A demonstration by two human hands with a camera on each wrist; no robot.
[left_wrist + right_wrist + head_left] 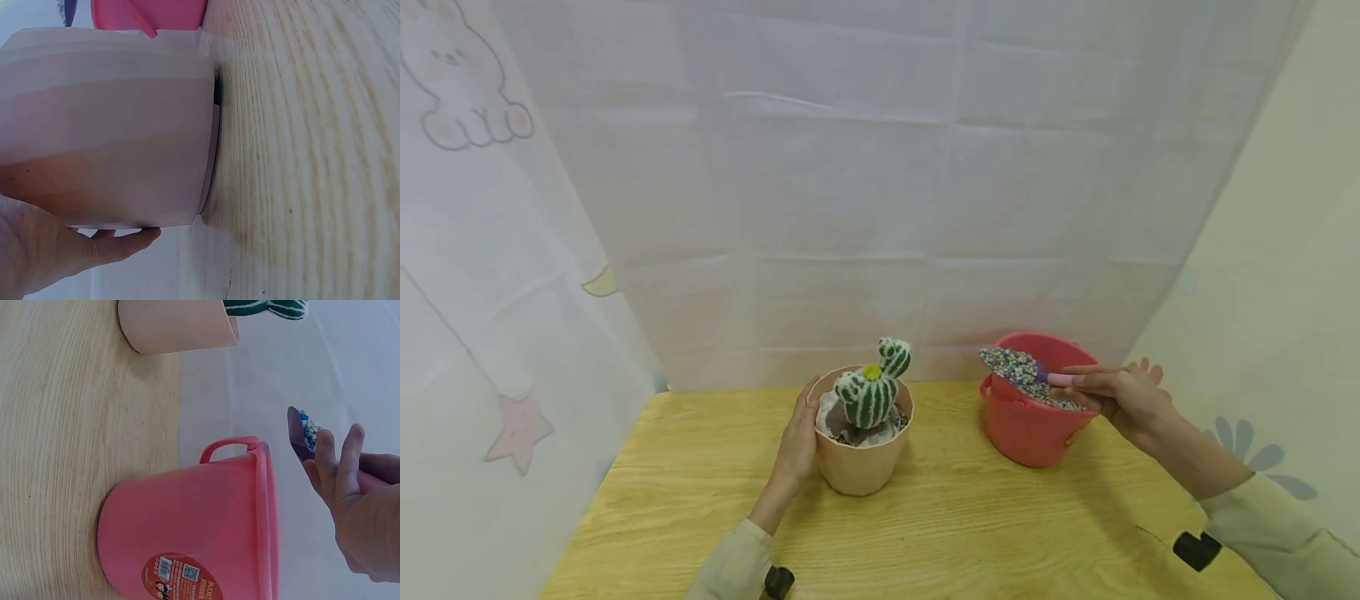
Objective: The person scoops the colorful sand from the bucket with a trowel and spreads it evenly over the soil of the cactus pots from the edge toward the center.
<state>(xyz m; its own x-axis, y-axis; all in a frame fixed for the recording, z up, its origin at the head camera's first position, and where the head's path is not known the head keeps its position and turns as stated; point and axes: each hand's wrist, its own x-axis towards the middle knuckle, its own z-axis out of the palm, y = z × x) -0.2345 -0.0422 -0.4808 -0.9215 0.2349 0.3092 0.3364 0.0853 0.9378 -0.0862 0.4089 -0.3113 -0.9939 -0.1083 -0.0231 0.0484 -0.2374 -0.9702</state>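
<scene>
A knitted green and white cactus (872, 392) stands in a beige pot (857, 471) on the wooden table (962, 533). My left hand (800, 437) holds the pot's left side, thumb at the rim; the left wrist view shows the palm (50, 256) against the pot wall (106, 125). My right hand (1123, 393) pinches the pink handle of a small purple scoop (1011, 365) heaped with coloured beads. The scoop hovers over the left rim of a red bucket (1026, 429) that holds more beads. In the right wrist view the scoop (300, 434) sits above the bucket (187, 531).
A white cloth backdrop (880, 208) hangs right behind the table's far edge and along the left side. A pale wall closes the right. Bare wood lies in front of the pot and bucket, with a narrow gap between them.
</scene>
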